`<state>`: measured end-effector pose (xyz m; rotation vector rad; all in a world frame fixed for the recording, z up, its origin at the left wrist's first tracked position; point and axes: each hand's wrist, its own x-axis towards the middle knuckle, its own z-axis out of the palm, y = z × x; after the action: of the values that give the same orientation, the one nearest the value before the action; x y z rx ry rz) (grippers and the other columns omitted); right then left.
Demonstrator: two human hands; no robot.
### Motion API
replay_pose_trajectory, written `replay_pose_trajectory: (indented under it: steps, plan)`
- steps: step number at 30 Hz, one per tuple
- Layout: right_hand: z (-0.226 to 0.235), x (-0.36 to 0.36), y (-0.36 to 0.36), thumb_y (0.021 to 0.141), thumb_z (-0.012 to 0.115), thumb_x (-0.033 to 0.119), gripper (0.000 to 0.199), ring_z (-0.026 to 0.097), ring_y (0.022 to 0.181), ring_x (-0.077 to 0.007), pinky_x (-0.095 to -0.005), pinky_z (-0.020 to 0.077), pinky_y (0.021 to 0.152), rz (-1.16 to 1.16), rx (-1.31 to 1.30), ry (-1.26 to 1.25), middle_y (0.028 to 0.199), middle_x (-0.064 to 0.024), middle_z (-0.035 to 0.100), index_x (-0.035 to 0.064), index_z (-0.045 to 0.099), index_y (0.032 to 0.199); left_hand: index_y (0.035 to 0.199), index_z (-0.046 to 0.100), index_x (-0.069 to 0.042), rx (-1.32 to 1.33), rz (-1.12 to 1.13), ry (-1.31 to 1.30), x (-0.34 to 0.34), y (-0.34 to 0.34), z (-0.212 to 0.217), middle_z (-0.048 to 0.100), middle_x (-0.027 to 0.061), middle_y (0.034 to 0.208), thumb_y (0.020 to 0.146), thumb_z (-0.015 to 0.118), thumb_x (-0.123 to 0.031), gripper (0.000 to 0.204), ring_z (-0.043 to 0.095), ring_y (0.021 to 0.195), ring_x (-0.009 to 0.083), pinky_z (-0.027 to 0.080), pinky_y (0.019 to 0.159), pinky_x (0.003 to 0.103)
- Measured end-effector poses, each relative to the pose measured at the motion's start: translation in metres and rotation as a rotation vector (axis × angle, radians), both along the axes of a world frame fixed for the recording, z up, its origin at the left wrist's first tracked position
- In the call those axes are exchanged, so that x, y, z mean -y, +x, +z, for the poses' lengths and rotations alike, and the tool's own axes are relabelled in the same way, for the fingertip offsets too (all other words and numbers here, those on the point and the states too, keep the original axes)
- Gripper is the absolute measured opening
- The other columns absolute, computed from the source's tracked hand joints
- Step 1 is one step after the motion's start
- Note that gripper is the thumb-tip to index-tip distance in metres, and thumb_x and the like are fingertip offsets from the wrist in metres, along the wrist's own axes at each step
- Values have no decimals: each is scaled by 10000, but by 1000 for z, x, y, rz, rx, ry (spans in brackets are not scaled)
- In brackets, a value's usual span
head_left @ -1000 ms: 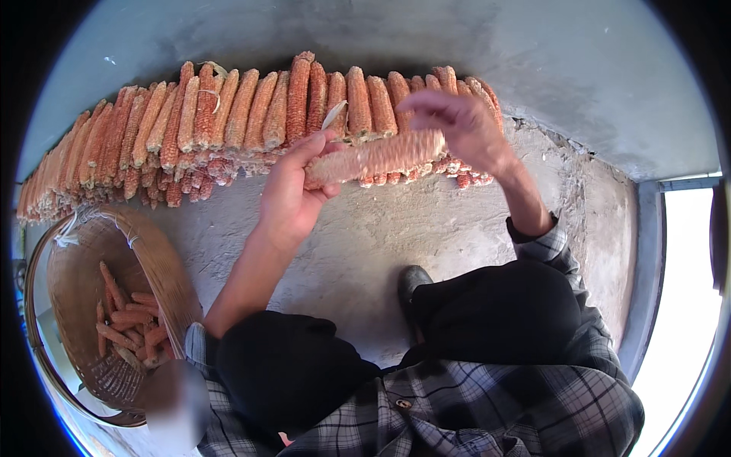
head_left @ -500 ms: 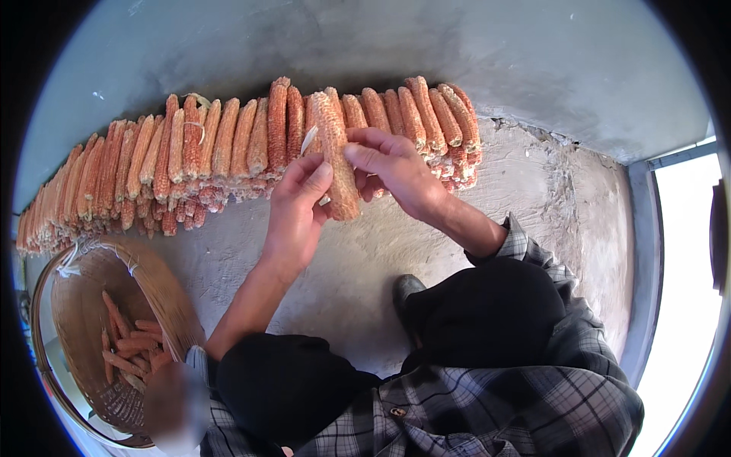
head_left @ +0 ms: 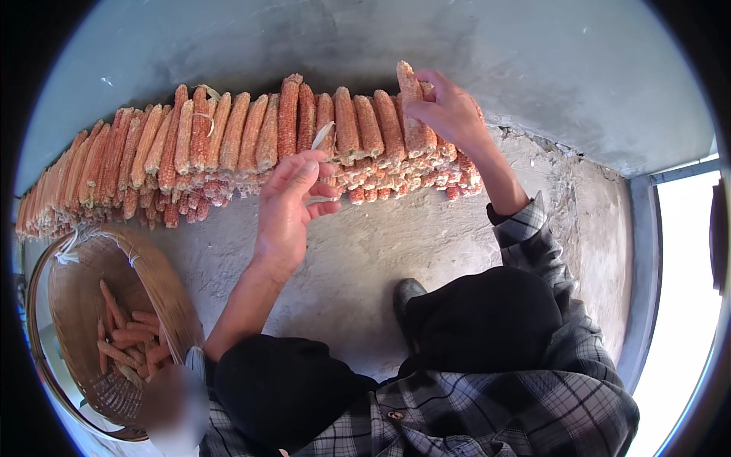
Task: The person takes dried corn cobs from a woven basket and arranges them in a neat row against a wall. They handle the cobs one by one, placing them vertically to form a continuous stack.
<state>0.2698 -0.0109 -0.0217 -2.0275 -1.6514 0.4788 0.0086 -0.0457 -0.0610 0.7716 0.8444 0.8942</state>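
Note:
A corn cob point(head_left: 408, 80) leans upright at the right part of the stack, and my right hand point(head_left: 455, 113) has its thumb and fingers round it. Stripped cobs point(head_left: 221, 133) lie side by side in a long stack along the wall. Closer to me, my left hand point(head_left: 286, 217) pinches a thin, pale strip of corn husk point(head_left: 323, 135) between thumb and forefinger. Its other fingers are loosely curled, in front of the stack's middle.
On my left stands a woven basket point(head_left: 169, 297) with several cobs point(head_left: 131, 335) in its bottom. A grey wall point(head_left: 365, 38) rises behind the stack. Rough concrete floor point(head_left: 346, 251) lies before me, and a bright doorway point(head_left: 689, 266) is at the right.
My right hand has carried the cob away from my left hand, up and right onto the stack. My left hand stays near its place, now with the husk strip in its fingertips.

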Motion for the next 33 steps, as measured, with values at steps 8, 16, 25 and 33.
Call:
replay_pose_trajectory:
  steps: [8, 16, 25, 33]
  plan:
    - [-30, -18, -7, 792, 579, 373, 432, 627, 923, -351, -445, 475, 781, 49, 520, -78, 984, -169, 653, 127, 583, 1148, 1149, 574, -56, -26, -45, -28, 2, -1, -3, 605, 60, 1016, 931, 537, -210, 270, 576, 812, 142, 502, 703, 311]
    - [-24, -8, 0, 860, 563, 486, 514, 548, 1076, -353, -456, 426, 917, 94, 361, 265, 1190, -175, 563, 47, 624, 1121, 1147, 571, -56, -9, -43, -51, -1, -4, -11, 608, 63, 1021, 923, 528, -173, 256, 574, 805, 135, 501, 704, 307]
    - [-54, 0, 4, 869, 568, 463, 506, 538, 1076, -322, -474, 359, 939, 346, 440, 299, 1157, -110, 533, 19, 599, 1111, 1144, 572, -57, -28, -52, -81, -5, -2, -20, 610, 63, 1014, 926, 524, -179, 254, 577, 800, 133, 498, 699, 308]
    - [-64, -7, 9, 909, 505, 432, 490, 478, 1193, -325, -453, 302, 1019, 328, 531, 212, 1297, -112, 478, 60, 556, 1223, 1140, 573, -51, 20, -64, -65, -7, -4, -25, 605, 56, 989, 927, 523, -187, 258, 575, 794, 130, 493, 694, 298]
